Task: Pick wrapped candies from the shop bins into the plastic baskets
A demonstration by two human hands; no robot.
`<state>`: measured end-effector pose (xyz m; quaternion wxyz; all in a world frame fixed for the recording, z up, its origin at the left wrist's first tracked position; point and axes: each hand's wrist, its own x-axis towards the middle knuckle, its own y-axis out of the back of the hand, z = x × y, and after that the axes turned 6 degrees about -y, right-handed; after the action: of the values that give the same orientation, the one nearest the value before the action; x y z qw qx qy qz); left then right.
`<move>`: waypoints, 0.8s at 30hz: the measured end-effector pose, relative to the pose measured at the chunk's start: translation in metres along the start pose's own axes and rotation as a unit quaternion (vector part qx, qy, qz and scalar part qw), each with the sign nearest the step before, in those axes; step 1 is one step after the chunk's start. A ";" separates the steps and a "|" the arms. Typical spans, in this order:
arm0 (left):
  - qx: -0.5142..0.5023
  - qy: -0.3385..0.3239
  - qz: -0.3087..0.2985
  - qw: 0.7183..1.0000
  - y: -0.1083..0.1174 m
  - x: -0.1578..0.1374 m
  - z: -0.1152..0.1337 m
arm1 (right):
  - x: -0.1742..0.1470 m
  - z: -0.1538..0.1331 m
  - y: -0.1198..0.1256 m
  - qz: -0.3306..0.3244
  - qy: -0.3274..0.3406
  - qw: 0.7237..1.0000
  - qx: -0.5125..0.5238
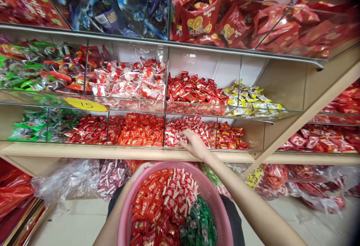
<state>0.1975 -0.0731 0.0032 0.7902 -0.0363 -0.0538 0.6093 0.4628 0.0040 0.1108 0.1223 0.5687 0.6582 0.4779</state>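
Observation:
My left hand [143, 168] grips the far left rim of a pink plastic basket [125, 210], with the forearm along its side. Inside the basket, orange-red wrapped candies [150, 189], red-and-white candies [180, 189], dark red candies [161, 227] and green candies [199, 221] lie in separate patches. Beyond the rim, my right hand [194, 144] reaches to the lowest shelf, its fingers apart at the front of a bin of red-and-white candies [194, 124]. Nothing shows between those fingers. Whether the fingertips touch the candies, I cannot tell.
Clear dividers split the shelves, with orange-red candies [140, 129] left of my right hand and red-and-yellow ones [229, 135] right of it. Above are yellow-wrapped candies [253, 98] and a yellow tag [86, 104] marked 15. Plastic bags [70, 180] lie under the wooden ledge [84, 152].

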 end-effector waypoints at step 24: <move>-0.062 0.177 -0.074 0.980 0.020 0.057 -0.034 | 0.016 0.040 -0.024 -0.043 -0.129 0.981 0.135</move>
<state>0.1969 -0.0125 -0.0303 0.8262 -0.1884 0.0465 0.5289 0.4709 0.0401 0.0779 0.1484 0.6081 0.7192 0.3014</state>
